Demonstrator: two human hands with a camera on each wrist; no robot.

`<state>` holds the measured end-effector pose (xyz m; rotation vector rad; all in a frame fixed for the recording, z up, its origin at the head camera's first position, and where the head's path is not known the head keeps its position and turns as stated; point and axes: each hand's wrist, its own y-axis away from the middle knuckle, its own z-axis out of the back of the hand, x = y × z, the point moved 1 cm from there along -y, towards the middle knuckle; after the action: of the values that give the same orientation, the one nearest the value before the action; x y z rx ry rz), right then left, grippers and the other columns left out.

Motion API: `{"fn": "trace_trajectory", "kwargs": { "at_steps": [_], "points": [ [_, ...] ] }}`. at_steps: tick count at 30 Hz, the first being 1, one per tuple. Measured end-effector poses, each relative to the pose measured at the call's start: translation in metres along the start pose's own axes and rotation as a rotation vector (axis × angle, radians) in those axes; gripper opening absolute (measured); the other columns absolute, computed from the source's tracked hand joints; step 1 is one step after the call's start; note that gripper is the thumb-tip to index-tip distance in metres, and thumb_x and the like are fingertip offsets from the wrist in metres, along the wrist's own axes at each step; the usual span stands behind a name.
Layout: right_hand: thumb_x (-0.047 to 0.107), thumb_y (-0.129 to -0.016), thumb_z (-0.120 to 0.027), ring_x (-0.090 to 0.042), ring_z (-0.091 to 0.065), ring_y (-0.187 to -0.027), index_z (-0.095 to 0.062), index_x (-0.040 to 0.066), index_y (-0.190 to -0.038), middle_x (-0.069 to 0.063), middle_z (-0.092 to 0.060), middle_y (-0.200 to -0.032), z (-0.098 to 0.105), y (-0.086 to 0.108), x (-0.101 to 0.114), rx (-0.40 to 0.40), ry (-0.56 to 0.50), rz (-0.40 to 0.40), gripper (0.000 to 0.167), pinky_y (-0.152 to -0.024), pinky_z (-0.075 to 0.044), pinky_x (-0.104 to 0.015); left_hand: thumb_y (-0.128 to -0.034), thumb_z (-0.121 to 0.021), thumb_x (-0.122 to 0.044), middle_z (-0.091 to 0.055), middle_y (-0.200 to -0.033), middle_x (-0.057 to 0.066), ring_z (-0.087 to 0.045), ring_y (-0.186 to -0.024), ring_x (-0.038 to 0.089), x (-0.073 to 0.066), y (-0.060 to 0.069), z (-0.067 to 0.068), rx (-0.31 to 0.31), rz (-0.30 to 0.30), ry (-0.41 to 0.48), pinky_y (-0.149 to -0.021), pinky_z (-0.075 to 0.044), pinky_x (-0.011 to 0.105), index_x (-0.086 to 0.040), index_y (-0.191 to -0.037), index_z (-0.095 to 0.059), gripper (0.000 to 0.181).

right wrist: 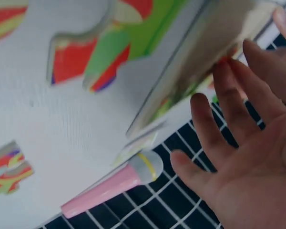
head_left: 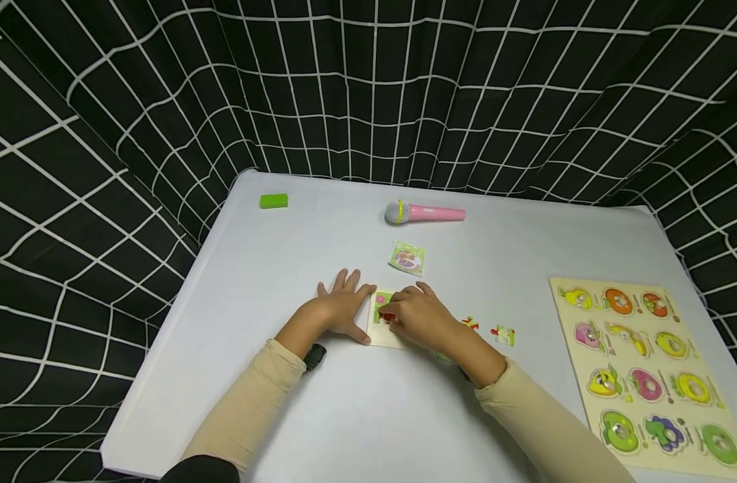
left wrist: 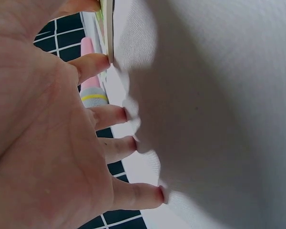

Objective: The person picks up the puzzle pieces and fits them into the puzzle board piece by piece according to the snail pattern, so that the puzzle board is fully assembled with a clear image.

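Note:
A small puzzle board point(head_left: 385, 337) with a pale wooden frame lies at the table's middle, with green and red picture pieces at its upper left. My left hand point(head_left: 342, 310) has its fingers spread on the white cloth; thumb and index finger touch the board's left edge. Over the board, my right hand point(head_left: 421, 315) pinches a red puzzle piece point(head_left: 388, 318) at the picture, its other fingers loosely bent. That hand hides much of the board's right side. Loose jigsaw pieces point(head_left: 503, 335) lie to the right, and others point(right wrist: 71, 59) show large in the right wrist view.
Beyond the board lies a small picture card point(head_left: 407, 258), with a pink toy microphone point(head_left: 431, 213) behind it. A green block point(head_left: 274, 200) sits at the far left. On the right lies a large wooden fruit puzzle point(head_left: 564, 322). Black gridded curtains point(head_left: 356, 87) surround the table.

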<state>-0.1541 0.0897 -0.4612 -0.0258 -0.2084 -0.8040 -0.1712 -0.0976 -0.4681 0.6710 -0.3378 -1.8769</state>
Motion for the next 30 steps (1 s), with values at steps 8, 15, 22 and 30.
{"fn": "trace_trajectory", "kwargs": {
  "at_steps": [8,15,22,30],
  "points": [
    [0.007,-0.083,-0.073,-0.024,-0.065,-0.107,-0.072,0.006,-0.111,-0.004,-0.073,-0.108,0.012,0.032,-0.03,-0.06,-0.199,-0.04,0.028,-0.099,-0.045,-0.048,-0.0693,-0.083,-0.053,0.0,-0.163,0.017,0.007,-0.148,0.04,-0.004,-0.002,-0.007,0.0,-0.033,0.028,-0.107,-0.012,0.075,-0.023,-0.154,-0.024,0.107],
    [0.004,-0.08,-0.073,-0.022,-0.065,-0.094,-0.072,0.006,-0.105,-0.003,-0.072,-0.098,0.018,0.069,-0.064,-0.077,-0.139,-0.179,0.025,-0.094,-0.046,-0.048,-0.0692,-0.083,-0.052,0.0,-0.163,0.017,0.008,-0.148,0.04,0.001,0.001,-0.005,-0.019,-0.006,0.016,-0.107,-0.012,0.074,-0.023,-0.154,-0.024,0.108],
    [0.01,-0.076,-0.08,-0.026,-0.064,-0.099,-0.073,0.009,-0.102,-0.002,-0.071,-0.101,0.01,0.094,-0.076,-0.032,-0.146,-0.278,0.027,-0.1,-0.042,-0.051,-0.0691,-0.084,-0.05,0.0,-0.162,0.019,0.007,-0.148,0.042,0.003,0.003,-0.001,-0.028,-0.025,0.028,-0.105,-0.012,0.076,-0.022,-0.154,-0.027,0.106],
    [0.007,-0.075,-0.08,-0.026,-0.064,-0.098,-0.073,0.009,-0.102,-0.002,-0.071,-0.1,0.004,0.102,-0.078,-0.05,-0.135,-0.306,0.028,-0.098,-0.043,-0.05,-0.0694,-0.083,-0.051,0.0,-0.162,0.019,0.007,-0.148,0.042,0.002,-0.001,-0.003,-0.031,-0.036,0.024,-0.105,-0.012,0.076,-0.022,-0.154,-0.026,0.106]
  ]
}}
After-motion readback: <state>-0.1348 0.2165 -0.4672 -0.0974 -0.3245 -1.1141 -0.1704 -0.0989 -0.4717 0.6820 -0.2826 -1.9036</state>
